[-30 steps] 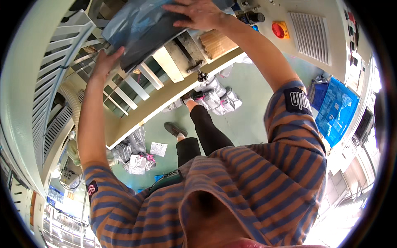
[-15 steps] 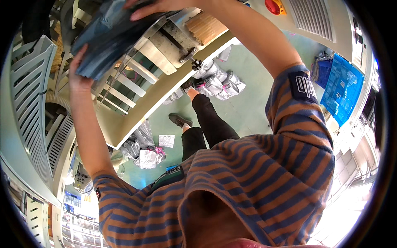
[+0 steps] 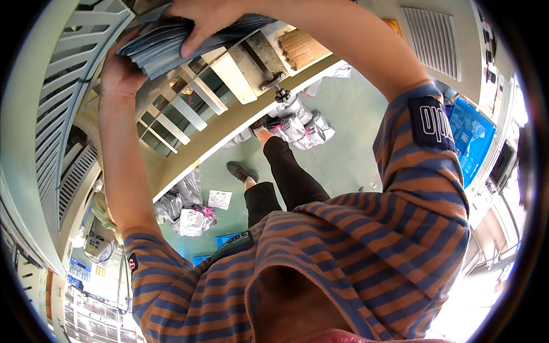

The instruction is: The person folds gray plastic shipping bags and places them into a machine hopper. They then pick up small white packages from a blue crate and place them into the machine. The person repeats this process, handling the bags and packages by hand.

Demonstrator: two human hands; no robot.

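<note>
Under right hand (image 3: 207,17), end in left hand (image 3: 120,73): grey-blue stack (image 3: 159,50).

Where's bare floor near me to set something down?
Bare green floor lies between the silvery bundles and your right sleeve. Crowded: bags and paper left of your left shoe, and where your left hand and right hand hold the grey-blue stack.

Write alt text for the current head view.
A person's left hand and right hand hold a stack of thin blue-grey sheets at a machine with pale slats. Silver-grey bundles lie on the green floor; the person wears a striped shirt.
</note>
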